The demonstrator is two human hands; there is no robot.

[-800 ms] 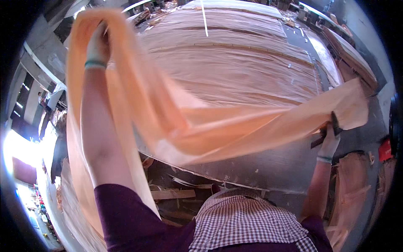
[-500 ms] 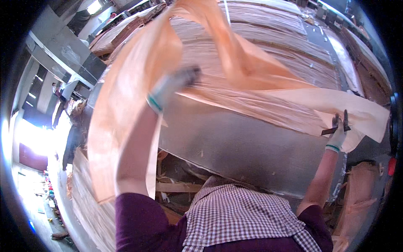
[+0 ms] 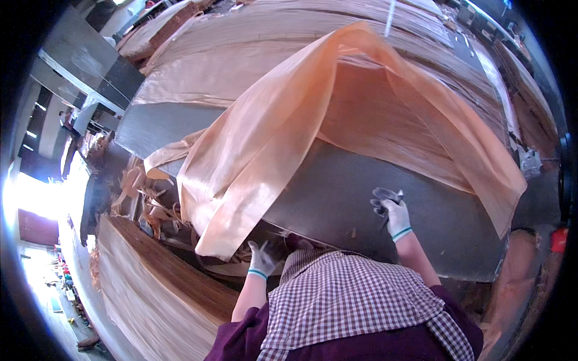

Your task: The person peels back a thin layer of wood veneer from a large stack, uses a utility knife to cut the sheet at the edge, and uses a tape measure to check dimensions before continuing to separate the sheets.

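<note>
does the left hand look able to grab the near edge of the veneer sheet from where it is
Probably yes. The left hand sits just below the sheet's drooping near corner with nothing between them. The right hand is over the metal table, apart from the sheet.

A thin wood veneer sheet (image 3: 337, 120), pale orange and faintly translucent, showed fine grain. The table (image 3: 337, 204) under it was dull grey metal, scuffed. Both hands wore white knitted gloves (image 3: 394, 216); the apron (image 3: 355, 301) was checked cloth.

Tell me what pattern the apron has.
The apron is a purple-and-white check, seen in the head view.
</note>
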